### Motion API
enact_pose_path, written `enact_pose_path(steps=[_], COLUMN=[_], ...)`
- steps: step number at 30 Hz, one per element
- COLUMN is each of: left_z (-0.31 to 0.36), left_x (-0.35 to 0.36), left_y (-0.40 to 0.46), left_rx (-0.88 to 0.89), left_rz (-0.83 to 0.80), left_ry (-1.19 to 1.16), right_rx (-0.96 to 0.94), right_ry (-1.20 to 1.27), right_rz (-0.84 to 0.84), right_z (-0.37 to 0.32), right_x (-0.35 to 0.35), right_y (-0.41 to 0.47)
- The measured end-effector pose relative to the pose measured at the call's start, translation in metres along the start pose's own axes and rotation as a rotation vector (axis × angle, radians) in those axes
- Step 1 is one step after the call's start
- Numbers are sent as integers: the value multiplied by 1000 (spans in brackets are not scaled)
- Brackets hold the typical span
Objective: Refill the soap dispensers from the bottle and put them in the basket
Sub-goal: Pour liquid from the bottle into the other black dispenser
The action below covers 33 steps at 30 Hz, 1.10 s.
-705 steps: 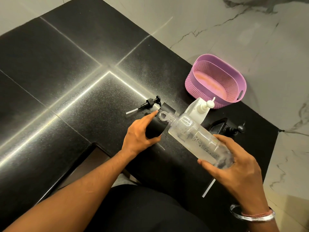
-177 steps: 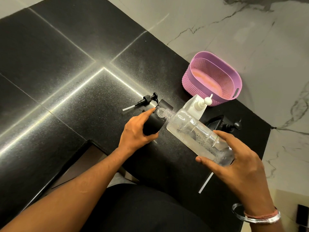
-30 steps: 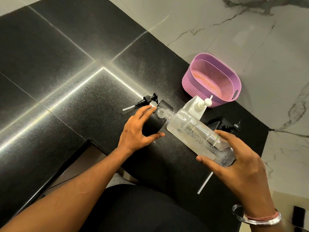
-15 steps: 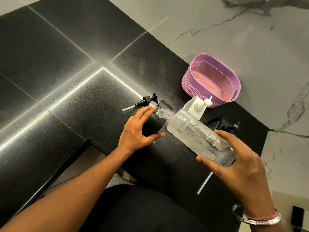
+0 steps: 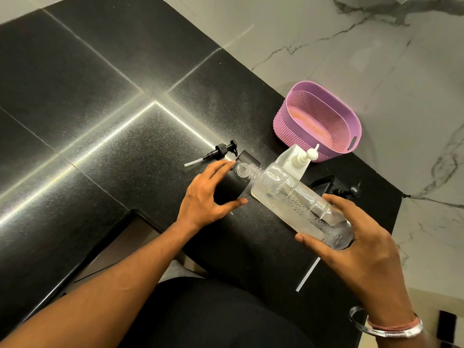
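Note:
My right hand (image 5: pixel 356 249) holds a clear plastic bottle (image 5: pixel 288 197) tilted down to the left, its mouth at the open neck of a black square dispenser (image 5: pixel 233 183). My left hand (image 5: pixel 206 197) steadies that black dispenser, fingers loosely around it. The dispenser's black pump (image 5: pixel 221 150) lies loose on the counter behind it. A clear dispenser with a white pump (image 5: pixel 297 159) stands behind the bottle. Another black dispenser (image 5: pixel 336 188) stands to the right, partly hidden. The pink basket (image 5: pixel 281 121) sits at the back with nothing in it.
The black granite counter (image 5: pixel 100 109) ends at a marble wall (image 5: pixel 376 46) behind and to the right. A white tube (image 5: pixel 307 275) lies near the counter's front edge. My dark-clothed lap fills the bottom of the view.
Over the last second little has moved; the bottle stays tilted at the black dispenser's neck. Since about six seconds ago, my left fingers have loosened from a tighter grip.

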<state>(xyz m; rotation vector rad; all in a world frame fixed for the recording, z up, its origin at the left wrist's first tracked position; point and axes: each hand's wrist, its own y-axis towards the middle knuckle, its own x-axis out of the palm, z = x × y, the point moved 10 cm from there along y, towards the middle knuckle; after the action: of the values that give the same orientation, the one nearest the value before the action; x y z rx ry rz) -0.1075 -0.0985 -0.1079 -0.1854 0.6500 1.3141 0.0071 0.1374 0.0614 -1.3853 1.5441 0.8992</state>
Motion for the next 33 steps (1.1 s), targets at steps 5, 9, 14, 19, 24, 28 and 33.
enact_pose_path(steps=[5,9,14,19,24,28,33], left_z=[0,-1,0,1,0,0,-1], left_x=[0,0,0,0,0,0,0], left_y=[0,0,0,0,0,0,0], left_rx=[-4,-15,-16,-13,-13,-14,-22], left_rz=[-5,-14,-8,-10,-10,-16,-23], left_ry=[2,-3,-9,-6,-3,2,5], right_rx=[-4,-3,-3,2,7,3,7], right_ry=[-2,5,11,0,-1,-12,-15], right_rz=[-3,0,16,20,17,13,21], right_z=[0,0,-1,1,3,4,2], right_x=[1,0,-1,0,1,1,-1], right_y=[0,0,-1,-1,-2,-1,-1])
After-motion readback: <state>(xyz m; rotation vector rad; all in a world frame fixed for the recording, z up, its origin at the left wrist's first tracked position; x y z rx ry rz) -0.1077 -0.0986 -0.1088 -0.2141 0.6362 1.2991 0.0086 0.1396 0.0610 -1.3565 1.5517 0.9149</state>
